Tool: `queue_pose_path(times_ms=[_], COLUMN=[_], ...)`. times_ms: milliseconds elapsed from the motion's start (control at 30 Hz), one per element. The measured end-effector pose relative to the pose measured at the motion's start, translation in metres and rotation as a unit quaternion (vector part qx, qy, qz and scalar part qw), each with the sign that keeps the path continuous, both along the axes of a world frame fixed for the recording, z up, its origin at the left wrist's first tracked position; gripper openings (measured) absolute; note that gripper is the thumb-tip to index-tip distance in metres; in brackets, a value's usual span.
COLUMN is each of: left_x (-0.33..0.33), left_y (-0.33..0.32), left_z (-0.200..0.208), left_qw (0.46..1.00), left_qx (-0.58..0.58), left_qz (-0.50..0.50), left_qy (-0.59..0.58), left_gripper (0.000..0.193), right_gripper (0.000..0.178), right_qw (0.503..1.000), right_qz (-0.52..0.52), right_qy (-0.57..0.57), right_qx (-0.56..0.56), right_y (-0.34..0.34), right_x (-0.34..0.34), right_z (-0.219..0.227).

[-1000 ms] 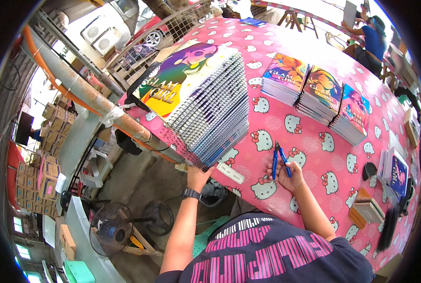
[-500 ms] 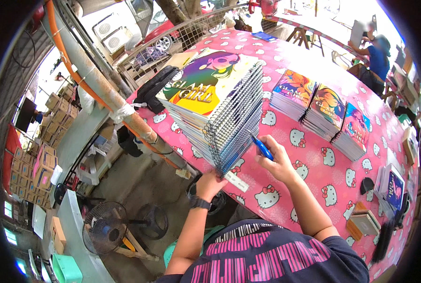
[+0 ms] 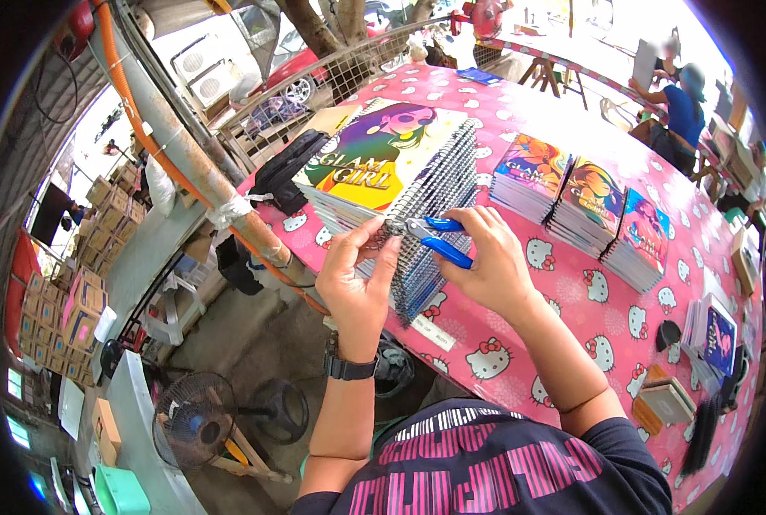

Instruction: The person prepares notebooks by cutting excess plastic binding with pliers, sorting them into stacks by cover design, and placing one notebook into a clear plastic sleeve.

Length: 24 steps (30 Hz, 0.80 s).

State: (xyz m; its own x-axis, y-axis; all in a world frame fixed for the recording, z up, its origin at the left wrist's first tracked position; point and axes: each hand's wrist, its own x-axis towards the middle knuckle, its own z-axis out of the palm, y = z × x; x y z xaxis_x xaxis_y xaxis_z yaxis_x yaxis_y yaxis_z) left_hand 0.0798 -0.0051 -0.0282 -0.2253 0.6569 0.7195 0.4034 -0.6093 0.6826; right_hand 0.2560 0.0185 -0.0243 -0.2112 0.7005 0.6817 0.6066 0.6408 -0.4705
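A tall stack of spiral-bound notebooks [image 3: 383,163] with a yellow, illustrated cover on top stands at the table's left edge. Its wire spirals face my right side. In my right hand [image 3: 496,262] is a pair of blue-handled pliers [image 3: 447,243], the handles spread a little apart. The jaws reach the near corner of the stack, at the end of an upper notebook's wire spiral [image 3: 393,227]. My left hand [image 3: 357,273] pinches that same corner from the left between thumb and fingers. The fingertips and plier jaws partly hide the wire end.
Three shorter notebook piles [image 3: 602,197] stand to the right on the pink patterned tablecloth [image 3: 486,359]. A black bag [image 3: 290,172] lies behind the stack. Left of the table are a pole [image 3: 177,163] and a standing fan [image 3: 196,421]. Another person [image 3: 685,112] sits far right.
My left hand has risen from the stack's bottom corner to its upper corner. My right hand has brought the pliers up and left to the wire there, and their handles have spread.
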Motion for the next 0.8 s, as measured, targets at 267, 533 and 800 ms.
queue_pose_path(times_ms=[267,533,800], left_x=[0.005,0.008,0.006], left_y=[0.002,0.002,0.0], left_z=[-0.003,-0.012,-0.008], left_qw=[0.999,0.995,0.999], left_qx=[0.029,0.01,0.019], left_qz=[0.007,-0.02,0.009], left_qy=[-0.018,-0.101,-0.039], left_gripper=[0.026,0.025,0.025], right_gripper=[0.031,0.034,0.037], right_qw=[0.99,0.999,0.973], right_qz=[0.001,-0.015,0.017], right_qy=[-0.04,-0.011,-0.059], right_qx=[-0.135,0.028,-0.221], right_y=[-0.002,0.001,0.001], right_x=[0.003,0.007,0.005], right_z=[0.008,-0.003,0.002])
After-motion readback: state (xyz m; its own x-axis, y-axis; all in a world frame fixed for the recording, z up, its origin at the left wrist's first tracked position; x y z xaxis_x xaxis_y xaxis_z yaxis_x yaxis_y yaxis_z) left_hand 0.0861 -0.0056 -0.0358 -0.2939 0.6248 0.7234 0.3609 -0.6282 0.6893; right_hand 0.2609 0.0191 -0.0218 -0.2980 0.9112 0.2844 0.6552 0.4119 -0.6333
